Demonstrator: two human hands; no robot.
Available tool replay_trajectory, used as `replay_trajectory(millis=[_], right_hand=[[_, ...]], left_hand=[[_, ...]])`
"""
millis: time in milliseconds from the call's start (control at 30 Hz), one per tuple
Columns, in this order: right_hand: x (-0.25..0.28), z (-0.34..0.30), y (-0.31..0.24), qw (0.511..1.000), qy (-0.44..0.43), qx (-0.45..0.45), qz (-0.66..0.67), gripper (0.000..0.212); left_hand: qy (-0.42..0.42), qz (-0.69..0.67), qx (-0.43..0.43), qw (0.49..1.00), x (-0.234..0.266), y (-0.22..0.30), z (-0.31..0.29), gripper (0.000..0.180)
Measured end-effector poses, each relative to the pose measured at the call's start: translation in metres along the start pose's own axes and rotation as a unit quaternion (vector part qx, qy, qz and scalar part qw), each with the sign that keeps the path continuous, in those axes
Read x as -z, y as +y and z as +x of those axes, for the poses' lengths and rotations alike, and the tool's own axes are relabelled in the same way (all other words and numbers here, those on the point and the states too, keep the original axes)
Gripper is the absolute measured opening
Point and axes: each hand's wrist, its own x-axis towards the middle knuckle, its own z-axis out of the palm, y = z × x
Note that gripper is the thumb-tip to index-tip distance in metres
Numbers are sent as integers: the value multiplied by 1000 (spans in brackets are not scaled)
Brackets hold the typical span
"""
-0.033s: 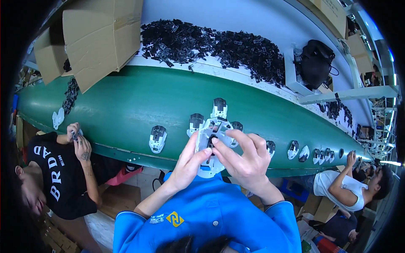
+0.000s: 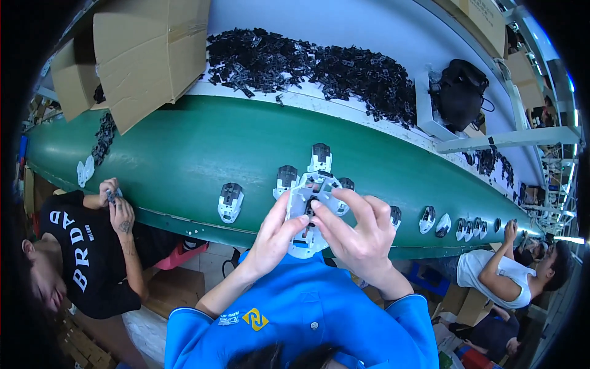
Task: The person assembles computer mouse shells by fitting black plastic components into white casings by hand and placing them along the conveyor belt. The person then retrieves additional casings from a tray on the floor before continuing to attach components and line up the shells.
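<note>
My left hand [image 2: 274, 236] grips the left side of a white plastic shell [image 2: 302, 248], its open inside turned up, above the front of the green belt. Thumb and fingers of my right hand [image 2: 361, 236] are closed at the middle of the shell, touching a small black plastic part [image 2: 310, 215] inside it. Fingertips cover some of that part, so I cannot tell how it is seated. Just beyond the shell lie black-and-white housings [image 2: 320, 158] on the belt, one of them [image 2: 286, 179] close to my left fingers.
The green belt [image 2: 184, 141] runs across in front of me. Another housing [image 2: 230, 202] lies left, several more right. Behind are a heap of black parts [image 2: 362, 74], a cardboard box [image 2: 138, 55] and a black bag [image 2: 460, 92]. Co-workers sit left [image 2: 92, 252] and right [image 2: 504, 273].
</note>
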Motion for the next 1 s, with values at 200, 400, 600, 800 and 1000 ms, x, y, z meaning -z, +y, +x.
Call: replay_trajectory(millis=[200,400,600,800,1000], right_hand=[[0,-14,-2,945,-31,-206,252,59],[-12,-30,-14,857,-79,-305,409,66],[-35,-32,-22,898,-29,-302,319,63],[-49,-44,-15,849,-28,-375,370,54],[-46,-49,-15,840,-87,-395,362,49]], left_hand=[[92,-9,-48,995,2,-8,8,28],[126,36,-91,987,-3,-7,9,24],[160,200,-176,951,2,-18,19,24],[142,296,-189,925,6,-21,20,26],[120,315,-87,937,8,-22,9,36]])
